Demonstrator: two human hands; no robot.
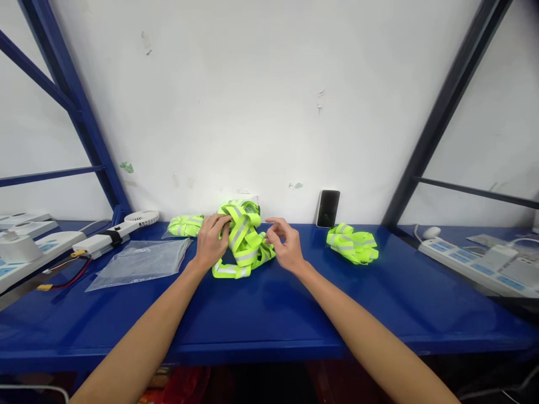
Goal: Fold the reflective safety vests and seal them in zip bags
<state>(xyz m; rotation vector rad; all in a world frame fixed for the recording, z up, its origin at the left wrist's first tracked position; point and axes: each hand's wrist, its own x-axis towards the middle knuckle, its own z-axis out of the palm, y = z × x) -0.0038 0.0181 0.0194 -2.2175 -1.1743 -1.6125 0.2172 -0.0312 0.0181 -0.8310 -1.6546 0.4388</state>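
Closest to the lens, the left forearm [141, 342] and right forearm [374, 342], both stretched forward and angled inward across the blue surface [256, 320], wrists slightly bent. At their ends, the left hand [213, 241], curled down over a bunched neon-yellow reflective vest [246, 249], fingers closed on its bands; the right hand [286, 244], half open at the vest's right edge, thumb and forefinger curved toward the fabric, a firm grip impossible to make out.

The vest itself, in the middle of the surface, a tangle of loops and silver-striped bands. Most likely very light and limp, folding under its own slack, with the reflective strips perhaps slightly stiffer and slicker than the cloth. Best hold probably a pinch on a band edge or shoulder strap, since loose loops would slide and drag.

Just left of it, a smaller bundle of matching yellow fabric [185, 226], beside a flat clear plastic bag [138, 265]. Well to the right, a folded yellow vest [351, 244]. Behind, a black smartphone [328, 208] leaning against the white wall [219, 101]. Farther out, a white handheld fan [113, 235] at the left, with red and black wires nearby, and a white power strip [467, 264] at the right.
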